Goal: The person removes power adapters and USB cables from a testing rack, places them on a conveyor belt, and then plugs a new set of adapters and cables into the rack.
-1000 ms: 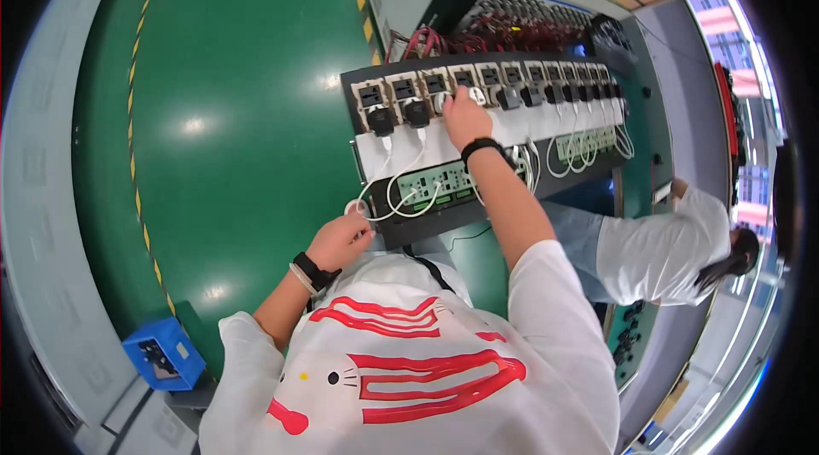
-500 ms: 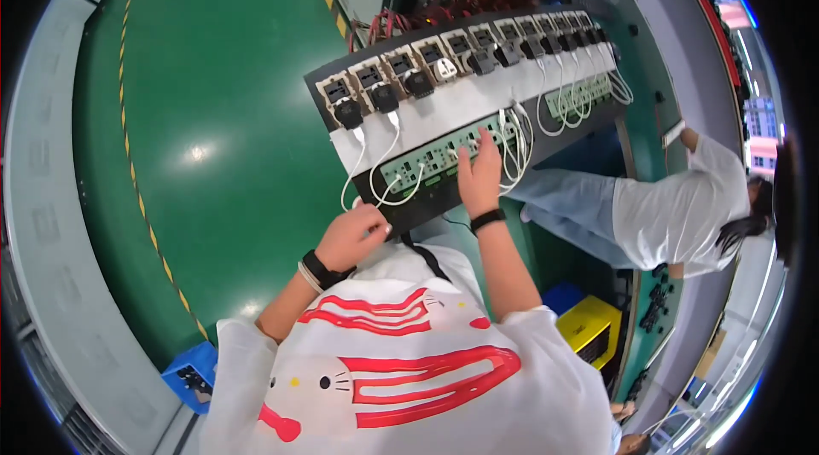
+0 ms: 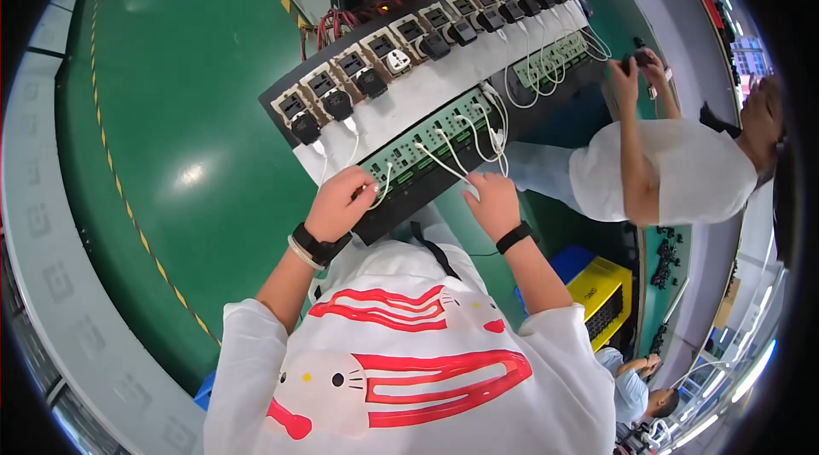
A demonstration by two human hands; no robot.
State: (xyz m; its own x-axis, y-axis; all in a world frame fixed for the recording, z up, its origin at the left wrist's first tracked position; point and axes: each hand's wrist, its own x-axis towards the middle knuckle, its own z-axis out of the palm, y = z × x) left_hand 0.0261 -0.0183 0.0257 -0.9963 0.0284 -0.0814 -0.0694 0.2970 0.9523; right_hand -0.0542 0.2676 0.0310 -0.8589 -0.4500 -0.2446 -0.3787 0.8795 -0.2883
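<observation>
My right hand [image 3: 493, 206] is closed in a pinch on a white cable [image 3: 445, 167] at the near edge of a long green circuit board [image 3: 399, 153]. That cable's other end is plugged into the board. Beside the board's left end, my left hand [image 3: 339, 203] has its fingers curled in at another white cable [image 3: 386, 182], and the exact grip is partly hidden. Behind the board, a row of sockets [image 3: 320, 82] carries black adapters [image 3: 339, 104] and one white adapter [image 3: 397, 61]. White cables hang from several adapters.
Farther right, a second green board [image 3: 559, 58] has looped white cables. Red wires [image 3: 337, 24] bunch behind the rack. A co-worker in a white shirt [image 3: 682, 169] stands at the right, hands raised. A yellow crate [image 3: 601, 297] stands below; another person [image 3: 631, 387] sits at lower right.
My right hand has come back from the board's middle toward me and now pinches a cable. My left hand has moved up to the board's left end. The co-worker has turned and raised both hands.
</observation>
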